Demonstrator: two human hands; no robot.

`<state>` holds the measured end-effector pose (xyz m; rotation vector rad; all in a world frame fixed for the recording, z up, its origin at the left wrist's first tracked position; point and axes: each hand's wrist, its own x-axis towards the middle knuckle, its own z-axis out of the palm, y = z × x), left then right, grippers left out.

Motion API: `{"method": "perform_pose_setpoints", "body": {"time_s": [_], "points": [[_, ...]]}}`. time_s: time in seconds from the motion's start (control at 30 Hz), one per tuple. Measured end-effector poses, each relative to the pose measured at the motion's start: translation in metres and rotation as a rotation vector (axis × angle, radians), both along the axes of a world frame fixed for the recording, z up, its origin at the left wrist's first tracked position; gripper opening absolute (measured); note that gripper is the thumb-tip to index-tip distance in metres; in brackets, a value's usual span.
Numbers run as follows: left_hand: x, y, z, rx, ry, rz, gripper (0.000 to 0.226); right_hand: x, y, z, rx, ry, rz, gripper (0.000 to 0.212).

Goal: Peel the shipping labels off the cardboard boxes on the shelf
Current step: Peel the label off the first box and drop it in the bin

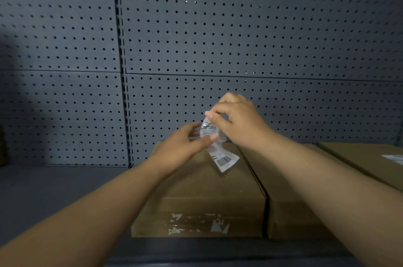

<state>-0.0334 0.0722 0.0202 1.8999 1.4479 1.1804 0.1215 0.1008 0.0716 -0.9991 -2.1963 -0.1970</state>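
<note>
Head view: left grip and right grip both pinch curled label over box; shelf runs from box's left edge toward 9 o'clock.

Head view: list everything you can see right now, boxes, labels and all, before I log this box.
cardboard boxes: three, brown, side by side on the shelf
peeled label: one, white with barcode, held above the left box
label scraps: several, white, front face of the left box
stuck label: one, white, top of the right box, cut by the frame edge
shelf: one, grey, under the boxes
pegboard: four panels, grey, behind
left-hand grip: pinches the peeled label
right-hand grip: pinches its top
</note>
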Motion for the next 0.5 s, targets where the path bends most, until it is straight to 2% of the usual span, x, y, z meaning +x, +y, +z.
{"method": "perform_pose_setpoints", "body": {"time_s": [0.1,0.17,0.23,0.4,0.5], "points": [[0.012,0.0,0.014,0.163,-0.055,0.048,0.029,-0.004,-0.008,0.002,-0.029,0.04,0.045,0.036],[0.012,0.003,0.016,0.193,-0.077,0.057,0.018,-0.002,-0.008,0.004,-0.052,0.065,0.055,0.037],[0.011,0.005,0.014,0.213,-0.019,0.075,0.018,0.002,-0.007,0.004,-0.072,0.086,0.051,0.039],[0.005,0.011,0.018,0.363,0.369,0.235,0.026,0.012,-0.006,-0.006,-0.185,0.108,0.017,0.037],[0.001,0.016,0.02,0.418,0.566,0.258,0.025,0.015,-0.01,-0.019,-0.263,0.068,0.006,0.046]]}}
